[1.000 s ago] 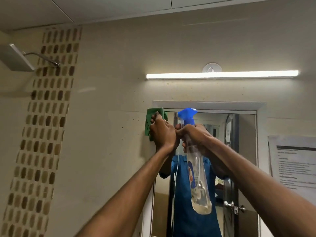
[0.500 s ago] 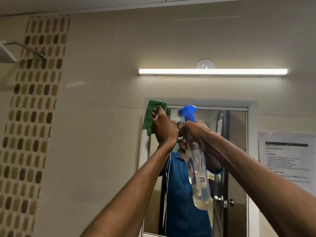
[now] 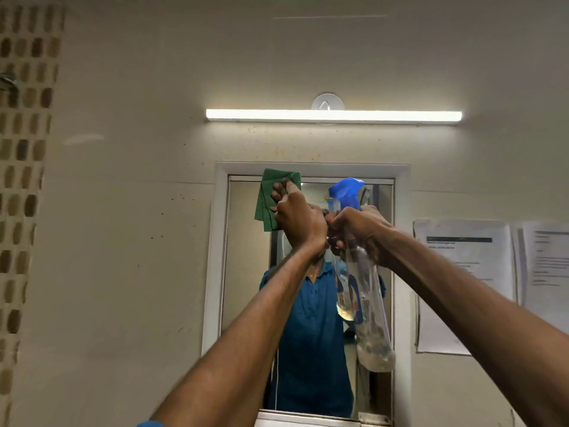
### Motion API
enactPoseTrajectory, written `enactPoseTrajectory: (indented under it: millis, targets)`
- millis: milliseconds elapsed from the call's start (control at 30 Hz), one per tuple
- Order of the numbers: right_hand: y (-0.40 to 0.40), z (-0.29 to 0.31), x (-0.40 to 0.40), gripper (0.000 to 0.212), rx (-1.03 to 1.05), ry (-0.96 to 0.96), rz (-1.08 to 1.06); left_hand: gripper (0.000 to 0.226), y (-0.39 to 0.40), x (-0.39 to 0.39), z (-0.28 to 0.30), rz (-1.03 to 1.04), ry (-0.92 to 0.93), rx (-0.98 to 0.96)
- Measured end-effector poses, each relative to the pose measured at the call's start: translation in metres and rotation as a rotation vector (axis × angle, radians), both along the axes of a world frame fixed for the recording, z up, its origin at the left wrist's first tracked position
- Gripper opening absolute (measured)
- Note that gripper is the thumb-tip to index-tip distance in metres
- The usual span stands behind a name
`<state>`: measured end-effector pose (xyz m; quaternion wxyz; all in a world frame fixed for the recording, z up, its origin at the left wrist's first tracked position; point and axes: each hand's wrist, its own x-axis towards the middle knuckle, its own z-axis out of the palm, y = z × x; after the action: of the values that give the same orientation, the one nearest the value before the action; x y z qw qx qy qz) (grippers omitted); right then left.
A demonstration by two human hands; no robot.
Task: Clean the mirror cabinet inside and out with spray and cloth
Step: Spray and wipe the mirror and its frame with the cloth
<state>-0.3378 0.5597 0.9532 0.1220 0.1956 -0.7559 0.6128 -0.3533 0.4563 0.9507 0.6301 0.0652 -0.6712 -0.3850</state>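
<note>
Head view: left hand (image 3: 297,215) presses a folded green cloth (image 3: 271,200) flat on the mirror (image 3: 246,257) at the top-left corner of the glass, just under the white frame (image 3: 314,167). Fingers curl over the cloth's upper edge, gripping it. Right hand (image 3: 358,231) is wrapped round the neck of the spray bottle (image 3: 368,303), fingers closed on it just below the blue trigger head (image 3: 345,189); bottle hangs tilted in front of the glass, little liquid left at the bottom. The two hands are touching or nearly so. Cabinet door looks closed, so likely outside-face wiping, inside not started. To do it well: keep the cloth flat, wipe in overlapping passes from the top edge down, run it into the frame corners, hold the bottle clear of the wiped glass. Strip light (image 3: 334,115) above; papers (image 3: 462,282) on wall to the right.
</note>
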Motion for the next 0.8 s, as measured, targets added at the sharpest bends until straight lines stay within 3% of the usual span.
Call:
enactPoseTrajectory:
  millis: [267,433,800]
  targets:
    - [0.050,-0.004,0.001,0.026,-0.062,0.001,-0.023,0.056,0.050,-0.005,-0.002,-0.066,0.043,-0.056]
    - [0.079,-0.005,0.000,0.012,-0.074,-0.007,-0.077,0.064,0.080,-0.016,0.001,-0.081,-0.006,-0.090]
    - [0.109,-0.007,-0.005,0.015,-0.098,0.048,-0.085,0.061,0.117,-0.016,-0.006,-0.101,0.057,-0.196]
